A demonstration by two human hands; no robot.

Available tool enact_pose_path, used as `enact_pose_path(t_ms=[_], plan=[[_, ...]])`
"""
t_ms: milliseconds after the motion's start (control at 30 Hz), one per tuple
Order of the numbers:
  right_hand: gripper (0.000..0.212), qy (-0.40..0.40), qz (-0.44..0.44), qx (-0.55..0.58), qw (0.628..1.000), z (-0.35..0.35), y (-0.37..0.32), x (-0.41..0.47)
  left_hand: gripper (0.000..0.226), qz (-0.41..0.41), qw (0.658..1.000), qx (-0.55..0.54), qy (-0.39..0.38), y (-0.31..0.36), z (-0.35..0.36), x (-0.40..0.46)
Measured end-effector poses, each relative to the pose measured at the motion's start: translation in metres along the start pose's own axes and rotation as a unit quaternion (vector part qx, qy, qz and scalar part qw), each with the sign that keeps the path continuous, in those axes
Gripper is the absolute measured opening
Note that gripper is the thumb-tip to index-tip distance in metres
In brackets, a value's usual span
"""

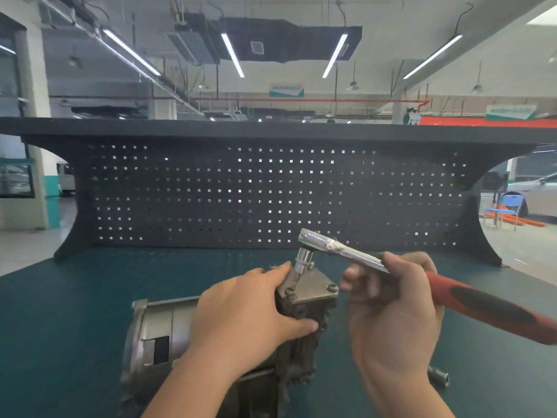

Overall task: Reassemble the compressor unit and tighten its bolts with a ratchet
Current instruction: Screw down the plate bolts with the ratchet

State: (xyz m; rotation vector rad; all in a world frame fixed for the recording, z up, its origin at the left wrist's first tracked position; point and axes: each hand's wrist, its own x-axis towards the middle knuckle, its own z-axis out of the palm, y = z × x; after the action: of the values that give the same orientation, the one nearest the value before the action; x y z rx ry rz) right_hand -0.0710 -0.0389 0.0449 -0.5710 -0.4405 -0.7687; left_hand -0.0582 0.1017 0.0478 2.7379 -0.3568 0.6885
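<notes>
The right hand point(391, 300), right of centre in the lower frame, has its grip curled round the chrome shaft of a ratchet with a red and black handle point(361, 254), close to the head rather than out on the handle. The ratchet's socket point(303, 262) sits down on a bolt at the top of the compressor's flat grey metal cover plate point(313, 289). The left hand point(244, 318), at lower centre, wraps its grip over the compressor's dark cast head, steadying it. The grey metal compressor unit point(156, 336) lies on its side on the dark green tabletop point(75, 312), at lower centre. It looks heavy, rigid and likely oily, best braced by the body. A loose chrome socket point(438, 376) lies at lower right. A black pegboard point(271, 191) stands behind, well apart; nothing blocks the swing.
</notes>
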Motion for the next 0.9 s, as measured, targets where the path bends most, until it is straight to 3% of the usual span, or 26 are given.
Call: enact_pose_path(t_ms=[167, 367, 533, 900], plan=[[0.023, -0.031, -0.002, -0.009, 0.999, 0.003, 0.001, -0.001, 0.043, -0.002, 1.000, -0.001, -0.018, -0.001, -0.001, 0.005], [0.023, -0.046, -0.018, -0.036, 0.998, 0.004, 0.005, 0.000, 0.048, -0.011, 1.000, -0.003, -0.017, -0.001, 0.000, 0.005], [0.019, -0.043, -0.023, -0.042, 0.998, 0.004, 0.005, 0.002, 0.030, -0.006, 1.000, -0.008, -0.025, 0.000, -0.002, 0.005], [0.026, -0.022, -0.002, -0.039, 0.999, -0.002, 0.007, 0.010, 0.039, 0.049, 0.999, -0.023, -0.002, -0.002, 0.004, 0.004]])
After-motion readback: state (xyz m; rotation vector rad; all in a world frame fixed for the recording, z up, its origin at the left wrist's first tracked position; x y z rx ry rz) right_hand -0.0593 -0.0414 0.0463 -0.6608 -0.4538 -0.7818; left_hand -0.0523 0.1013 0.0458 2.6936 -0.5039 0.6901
